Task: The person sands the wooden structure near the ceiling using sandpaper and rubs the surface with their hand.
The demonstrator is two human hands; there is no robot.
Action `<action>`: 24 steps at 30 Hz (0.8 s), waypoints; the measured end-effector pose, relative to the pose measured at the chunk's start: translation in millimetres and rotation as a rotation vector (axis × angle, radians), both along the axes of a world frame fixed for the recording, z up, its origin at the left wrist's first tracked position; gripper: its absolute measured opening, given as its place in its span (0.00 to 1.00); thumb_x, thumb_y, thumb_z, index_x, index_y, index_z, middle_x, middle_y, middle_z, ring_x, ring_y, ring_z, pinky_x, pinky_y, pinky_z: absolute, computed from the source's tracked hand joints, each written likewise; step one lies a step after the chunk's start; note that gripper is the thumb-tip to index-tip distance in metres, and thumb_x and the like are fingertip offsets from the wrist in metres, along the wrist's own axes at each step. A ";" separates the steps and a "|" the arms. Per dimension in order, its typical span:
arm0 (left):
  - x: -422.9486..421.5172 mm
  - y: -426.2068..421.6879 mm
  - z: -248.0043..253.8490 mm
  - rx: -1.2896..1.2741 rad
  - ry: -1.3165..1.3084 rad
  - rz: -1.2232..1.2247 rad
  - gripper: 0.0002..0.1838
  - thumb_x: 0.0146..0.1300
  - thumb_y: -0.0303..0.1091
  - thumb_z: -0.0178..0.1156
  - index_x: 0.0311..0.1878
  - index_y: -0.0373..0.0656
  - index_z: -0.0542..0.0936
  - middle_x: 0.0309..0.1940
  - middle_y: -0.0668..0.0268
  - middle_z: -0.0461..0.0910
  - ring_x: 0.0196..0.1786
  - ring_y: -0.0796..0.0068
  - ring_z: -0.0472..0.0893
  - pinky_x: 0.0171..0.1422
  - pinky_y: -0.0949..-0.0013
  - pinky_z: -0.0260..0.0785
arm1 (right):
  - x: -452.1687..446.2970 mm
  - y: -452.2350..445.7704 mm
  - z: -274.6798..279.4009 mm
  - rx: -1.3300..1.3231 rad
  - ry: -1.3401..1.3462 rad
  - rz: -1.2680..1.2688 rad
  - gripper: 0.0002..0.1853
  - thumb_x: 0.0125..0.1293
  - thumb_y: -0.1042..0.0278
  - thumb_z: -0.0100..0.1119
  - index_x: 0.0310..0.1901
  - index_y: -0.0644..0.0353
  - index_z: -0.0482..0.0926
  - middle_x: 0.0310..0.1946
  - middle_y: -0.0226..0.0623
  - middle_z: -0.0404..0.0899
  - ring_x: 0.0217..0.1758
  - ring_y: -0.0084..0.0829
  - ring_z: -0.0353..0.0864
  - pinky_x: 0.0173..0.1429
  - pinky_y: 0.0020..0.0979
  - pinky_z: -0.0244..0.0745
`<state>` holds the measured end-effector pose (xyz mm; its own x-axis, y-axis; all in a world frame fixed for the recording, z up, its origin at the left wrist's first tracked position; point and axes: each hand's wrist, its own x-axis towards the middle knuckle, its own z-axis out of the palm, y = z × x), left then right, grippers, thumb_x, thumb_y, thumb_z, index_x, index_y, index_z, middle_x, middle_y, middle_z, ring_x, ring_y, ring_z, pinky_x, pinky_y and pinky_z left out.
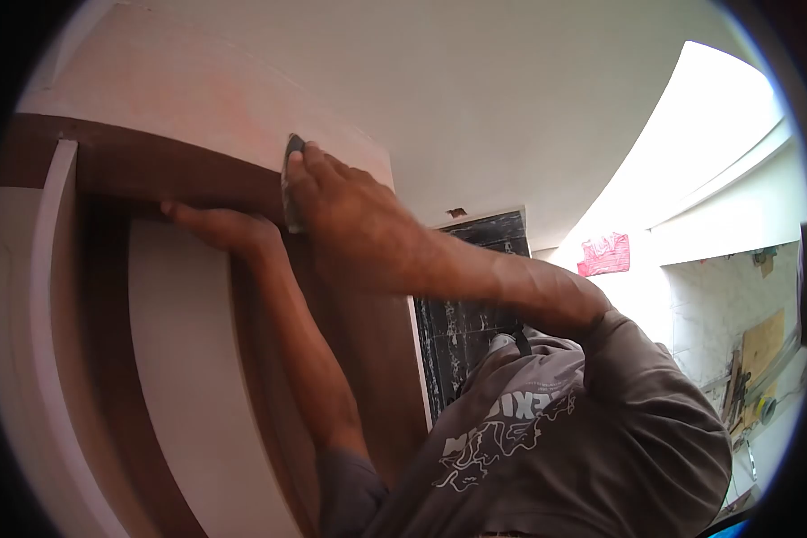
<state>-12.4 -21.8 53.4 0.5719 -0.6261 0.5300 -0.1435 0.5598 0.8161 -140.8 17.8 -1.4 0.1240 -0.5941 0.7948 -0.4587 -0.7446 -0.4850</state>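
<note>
My right hand [354, 220] is closed on a thin, dark, flat piece [294, 148], which looks like a folded sheet of sandpaper. It holds the piece against the end of a brown board edge [179, 166], just below a pale pinkish panel [215, 85]. The palm side of that hand is hidden. Lower and to the left, my left hand [224, 231] reaches up under the same brown edge. Its fingers are stretched out, with nothing visible in them, and it seems to touch the board's underside.
A light upright divider [54, 215] stands at the left of the brown cabinet. Dark marbled tiles [466, 309] lie beyond my right forearm. At the right are a red-pink patterned piece [604, 255], a wooden board [762, 345] and a roll of tape [765, 410] on the floor.
</note>
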 end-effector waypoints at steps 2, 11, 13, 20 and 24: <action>6.4 -2.9 -4.3 -0.054 -0.060 -0.008 0.36 0.80 0.56 0.32 0.77 0.34 0.58 0.75 0.51 0.60 0.75 0.59 0.64 0.82 0.57 0.56 | -2.7 -10.8 -1.2 0.165 0.000 0.038 0.34 0.65 0.63 0.59 0.63 0.88 0.65 0.61 0.74 0.72 0.62 0.61 0.78 0.61 0.49 0.79; 10.2 0.0 -10.6 -0.050 -0.082 0.042 0.38 0.80 0.59 0.33 0.77 0.35 0.58 0.76 0.51 0.59 0.76 0.58 0.63 0.83 0.56 0.53 | -11.1 -17.4 7.8 0.343 0.026 0.113 0.35 0.62 0.67 0.61 0.66 0.83 0.63 0.60 0.74 0.71 0.61 0.63 0.78 0.62 0.51 0.78; -3.5 -5.2 0.7 -0.053 -0.057 0.040 0.38 0.81 0.58 0.31 0.77 0.32 0.56 0.76 0.49 0.58 0.76 0.58 0.62 0.84 0.56 0.53 | -4.2 -10.7 -0.1 0.134 0.136 0.015 0.35 0.62 0.67 0.61 0.66 0.83 0.63 0.59 0.73 0.72 0.61 0.63 0.79 0.61 0.51 0.78; 5.8 -4.4 -0.8 -0.036 -0.056 0.047 0.36 0.79 0.57 0.33 0.76 0.36 0.60 0.75 0.52 0.62 0.74 0.59 0.65 0.82 0.58 0.57 | -0.4 -7.3 4.5 0.098 0.069 -0.043 0.32 0.62 0.72 0.60 0.64 0.83 0.64 0.57 0.69 0.76 0.57 0.61 0.82 0.60 0.50 0.79; 8.4 0.2 -4.2 -0.095 -0.134 -0.003 0.35 0.79 0.58 0.34 0.76 0.40 0.61 0.75 0.54 0.62 0.75 0.59 0.64 0.81 0.57 0.57 | -15.7 -24.0 10.4 0.436 0.029 0.153 0.34 0.63 0.73 0.58 0.66 0.85 0.62 0.62 0.75 0.70 0.64 0.63 0.76 0.63 0.51 0.77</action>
<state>-4.0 -21.6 49.1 0.4904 -0.5714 0.6580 -0.2457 0.6338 0.7335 -156.5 -6.3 9.0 0.2543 -0.8454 0.4696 -0.3773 -0.5339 -0.7567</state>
